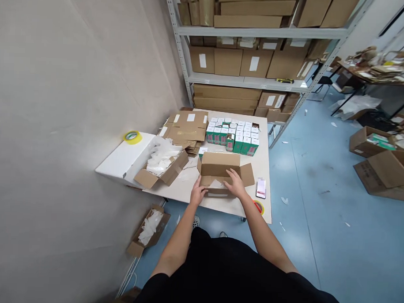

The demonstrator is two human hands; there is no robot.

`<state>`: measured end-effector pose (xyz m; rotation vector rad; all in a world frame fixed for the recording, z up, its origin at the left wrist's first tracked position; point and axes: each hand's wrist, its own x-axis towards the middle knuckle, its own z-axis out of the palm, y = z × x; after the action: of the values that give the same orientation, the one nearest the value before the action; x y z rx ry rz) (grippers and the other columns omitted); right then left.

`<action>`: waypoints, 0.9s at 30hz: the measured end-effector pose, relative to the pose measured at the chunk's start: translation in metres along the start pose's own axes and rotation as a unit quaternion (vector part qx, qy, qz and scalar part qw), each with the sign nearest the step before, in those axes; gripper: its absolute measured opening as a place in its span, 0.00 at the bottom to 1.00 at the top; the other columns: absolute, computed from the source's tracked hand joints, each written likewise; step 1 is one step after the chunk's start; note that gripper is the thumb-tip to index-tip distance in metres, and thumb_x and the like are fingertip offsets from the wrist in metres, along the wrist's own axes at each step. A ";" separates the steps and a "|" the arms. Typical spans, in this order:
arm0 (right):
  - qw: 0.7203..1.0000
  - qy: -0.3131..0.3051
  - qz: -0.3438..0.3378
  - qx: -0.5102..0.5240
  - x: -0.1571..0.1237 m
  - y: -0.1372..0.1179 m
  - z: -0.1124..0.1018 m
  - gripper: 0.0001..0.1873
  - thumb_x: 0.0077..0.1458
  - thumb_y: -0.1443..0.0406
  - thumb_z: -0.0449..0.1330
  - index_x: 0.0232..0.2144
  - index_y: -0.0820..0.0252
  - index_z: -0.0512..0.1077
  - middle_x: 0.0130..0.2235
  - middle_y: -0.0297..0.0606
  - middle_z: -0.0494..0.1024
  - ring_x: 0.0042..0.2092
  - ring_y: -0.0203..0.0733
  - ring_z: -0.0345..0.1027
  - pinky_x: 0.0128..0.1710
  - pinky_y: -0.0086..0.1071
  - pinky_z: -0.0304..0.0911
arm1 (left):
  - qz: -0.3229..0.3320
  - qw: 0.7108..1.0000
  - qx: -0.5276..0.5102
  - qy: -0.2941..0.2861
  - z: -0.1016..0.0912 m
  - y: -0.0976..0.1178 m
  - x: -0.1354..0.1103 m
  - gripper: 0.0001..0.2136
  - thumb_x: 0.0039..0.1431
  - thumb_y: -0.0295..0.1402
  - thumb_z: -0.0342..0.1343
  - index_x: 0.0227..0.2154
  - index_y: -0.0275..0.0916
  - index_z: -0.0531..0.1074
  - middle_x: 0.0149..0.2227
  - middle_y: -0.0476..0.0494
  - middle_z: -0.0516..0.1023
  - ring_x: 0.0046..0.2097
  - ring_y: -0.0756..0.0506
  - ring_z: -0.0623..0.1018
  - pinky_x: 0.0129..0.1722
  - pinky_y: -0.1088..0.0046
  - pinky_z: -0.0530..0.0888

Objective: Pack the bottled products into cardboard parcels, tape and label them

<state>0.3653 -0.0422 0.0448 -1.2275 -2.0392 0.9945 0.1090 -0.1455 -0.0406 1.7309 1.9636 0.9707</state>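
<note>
An open cardboard box (220, 159) stands at the table's near edge with its flaps folded out. White packing paper (216, 184) shows inside, against the near wall. My left hand (198, 192) grips the box's near left corner, thumb up by the rim. Over the near right part of the box is my right hand (234, 182), its fingers spread and pointing inward; whether the fingertips touch the paper I cannot tell. Behind the box stand several small green-and-white cartons (237, 137) in rows.
Flattened cardboard (186, 126) is stacked at the back left. A carton of white packing material (162, 161) lies on the left, near a yellow tape roll (132, 137). A phone (261, 188) and another tape roll (259, 207) lie right. Shelving (244, 81) with boxes stands behind.
</note>
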 end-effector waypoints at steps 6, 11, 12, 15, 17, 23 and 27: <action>0.998 0.047 0.035 0.014 0.020 -0.007 0.012 0.38 0.59 0.54 0.64 0.69 0.51 0.66 0.73 0.46 0.60 0.73 0.56 0.56 0.73 0.52 0.53 | 0.005 0.999 -0.007 -0.050 0.002 -0.027 0.040 0.04 0.57 0.29 0.66 0.35 0.40 0.84 0.77 0.41 0.52 0.75 0.33 0.59 0.72 0.51 0.63; 0.992 0.062 0.079 0.075 0.065 -0.035 0.046 0.38 0.60 0.48 0.62 0.69 0.51 0.67 0.71 0.45 0.65 0.73 0.56 0.57 0.70 0.51 0.58 | 0.005 0.995 -0.002 -0.099 -0.020 -0.055 0.050 0.18 0.49 0.36 0.74 0.44 0.42 0.84 0.74 0.38 0.60 0.74 0.29 0.59 0.71 0.46 0.64; 0.989 0.060 0.090 0.097 0.077 -0.040 0.054 0.38 0.60 0.47 0.62 0.69 0.51 0.67 0.71 0.46 0.66 0.72 0.56 0.58 0.69 0.50 0.60 | 0.013 0.995 -0.010 -0.095 -0.027 -0.060 0.052 0.17 0.50 0.38 0.73 0.44 0.42 0.84 0.72 0.38 0.64 0.73 0.29 0.62 0.70 0.45 0.65; 0.979 0.063 0.116 0.158 0.116 -0.055 0.078 0.41 0.60 0.43 0.61 0.70 0.53 0.66 0.71 0.46 0.66 0.70 0.55 0.62 0.69 0.48 0.61 | 0.024 0.997 -0.050 -0.044 -0.052 -0.070 0.069 0.12 0.61 0.42 0.65 0.42 0.43 0.84 0.60 0.37 0.78 0.64 0.35 0.73 0.66 0.50 0.70; 0.971 0.070 0.131 0.188 0.144 -0.062 0.090 0.42 0.61 0.41 0.59 0.70 0.53 0.65 0.72 0.44 0.65 0.71 0.54 0.61 0.70 0.47 0.59 | 0.013 0.997 -0.076 -0.008 -0.070 -0.075 0.091 0.12 0.67 0.42 0.58 0.41 0.43 0.84 0.50 0.38 0.83 0.57 0.38 0.79 0.62 0.55 0.74; 0.943 0.049 0.220 0.247 0.222 -0.076 0.110 0.38 0.68 0.41 0.45 0.73 0.48 0.61 0.72 0.41 0.64 0.71 0.50 0.62 0.66 0.44 0.65 | -0.041 0.989 -0.139 0.003 -0.101 -0.078 0.191 0.17 0.73 0.42 0.50 0.47 0.39 0.82 0.53 0.36 0.82 0.55 0.40 0.79 0.52 0.66 0.78; 0.937 0.040 0.245 0.245 0.263 -0.078 0.120 0.39 0.70 0.43 0.39 0.75 0.50 0.56 0.73 0.44 0.62 0.71 0.48 0.62 0.63 0.41 0.66 | -0.087 0.979 -0.180 -0.045 -0.091 -0.078 0.249 0.18 0.73 0.38 0.51 0.57 0.38 0.77 0.60 0.34 0.78 0.56 0.39 0.79 0.60 0.62 0.74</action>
<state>0.1234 0.1330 0.0618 -1.4804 -1.3144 1.5395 -0.0558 0.0692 0.0144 1.3561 1.7212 1.0840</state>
